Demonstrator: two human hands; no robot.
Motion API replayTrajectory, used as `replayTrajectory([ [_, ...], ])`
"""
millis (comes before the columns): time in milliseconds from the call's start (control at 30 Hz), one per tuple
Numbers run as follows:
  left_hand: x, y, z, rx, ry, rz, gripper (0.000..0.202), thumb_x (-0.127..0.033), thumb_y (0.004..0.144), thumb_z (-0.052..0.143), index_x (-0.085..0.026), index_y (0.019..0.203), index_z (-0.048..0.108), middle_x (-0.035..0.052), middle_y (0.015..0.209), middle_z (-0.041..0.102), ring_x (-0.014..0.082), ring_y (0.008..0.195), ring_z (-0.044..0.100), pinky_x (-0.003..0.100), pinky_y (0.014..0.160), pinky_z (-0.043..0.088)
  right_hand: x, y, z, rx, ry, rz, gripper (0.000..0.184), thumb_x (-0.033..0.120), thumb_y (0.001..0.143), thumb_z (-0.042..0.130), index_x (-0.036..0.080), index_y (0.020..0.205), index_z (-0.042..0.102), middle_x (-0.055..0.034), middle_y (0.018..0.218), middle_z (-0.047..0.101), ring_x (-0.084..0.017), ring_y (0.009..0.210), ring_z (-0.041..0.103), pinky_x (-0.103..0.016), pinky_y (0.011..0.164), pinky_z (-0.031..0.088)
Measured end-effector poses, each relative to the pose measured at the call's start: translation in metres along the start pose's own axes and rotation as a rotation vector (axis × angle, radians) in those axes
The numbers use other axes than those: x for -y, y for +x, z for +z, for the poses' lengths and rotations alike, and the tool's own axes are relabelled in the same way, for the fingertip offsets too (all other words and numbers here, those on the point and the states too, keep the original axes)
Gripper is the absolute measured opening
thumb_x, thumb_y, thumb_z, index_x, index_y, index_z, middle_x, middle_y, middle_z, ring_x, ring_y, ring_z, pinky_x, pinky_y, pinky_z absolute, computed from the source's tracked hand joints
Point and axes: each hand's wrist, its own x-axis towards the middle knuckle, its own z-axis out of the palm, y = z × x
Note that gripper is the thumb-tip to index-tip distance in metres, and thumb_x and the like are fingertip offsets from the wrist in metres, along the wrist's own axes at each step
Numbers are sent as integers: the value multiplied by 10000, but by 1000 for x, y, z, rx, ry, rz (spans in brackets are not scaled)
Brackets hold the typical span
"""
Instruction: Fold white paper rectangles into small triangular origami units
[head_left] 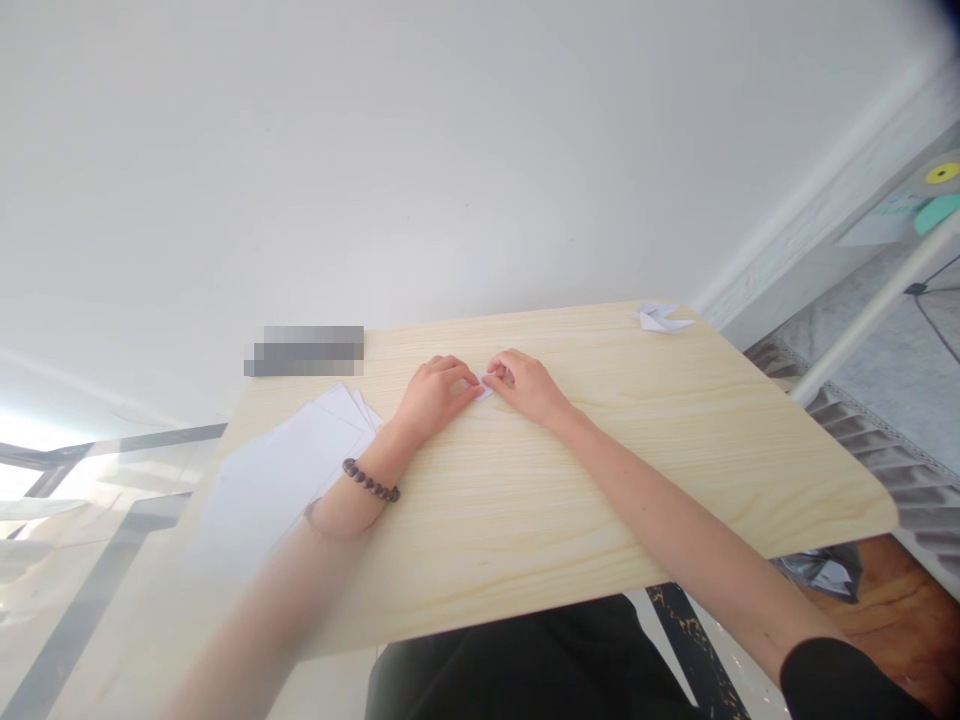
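Both hands meet over the middle of the table, pinching a small piece of folded white paper (486,386) between them. My left hand (439,392) grips its left side with thumb and fingertips; a dark beaded bracelet (371,482) circles that wrist. On the paper's right side, my right hand (526,382) pinches with thumb and curled index finger. Fingers cover much of the paper, so its full shape is hidden. White paper sheets (281,465) lie in a loose stack beside my left forearm, partly under it.
A folded white paper figure (660,318) rests at the far right corner of the pale wooden table (600,540). A blurred-out dark object (307,352) sits at the back left. The white wall (450,160) borders the far edge. Below the right edge is a dark plastic bag (825,572).
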Motion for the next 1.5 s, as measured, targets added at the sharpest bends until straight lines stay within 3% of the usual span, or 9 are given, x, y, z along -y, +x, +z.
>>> replayTrajectory([
  [400,8,-1,-5,15,-26,28,288,-479,779,528,-248,810,697,20,919,645,187,885,552,322,810,426,-1,-5,-5,34,-58,-75,163,305,738,580,195,858,586,-36,892,566,-168,880,526,-295,787,408],
  [633,3,-1,-5,30,51,27,298,-473,807,488,-247,821,683,29,860,623,190,857,541,331,784,418,-1,-4,-3,56,-70,-96,151,278,762,539,202,884,583,-34,925,569,-165,887,528,-300,802,405],
  [1133,3,0,-8,76,17,7,278,-414,823,466,-238,827,681,37,877,609,187,860,535,325,797,417,-2,-4,-9,84,44,-52,163,276,755,556,194,887,604,-36,919,569,-133,766,516,-278,720,417],
  [1300,6,1,-5,67,23,-23,216,-354,815,485,-243,798,670,24,876,609,185,864,528,319,788,416,-3,-2,-10,118,107,-8,125,180,788,485,178,832,602,-33,895,564,-101,681,514,-259,688,422],
  [1500,7,1,-2,25,56,-94,242,-373,777,533,-238,961,615,28,999,588,217,970,494,356,853,398,-3,-1,-12,120,106,13,138,160,770,496,172,865,595,-33,920,550,-96,681,514,-259,700,423],
])
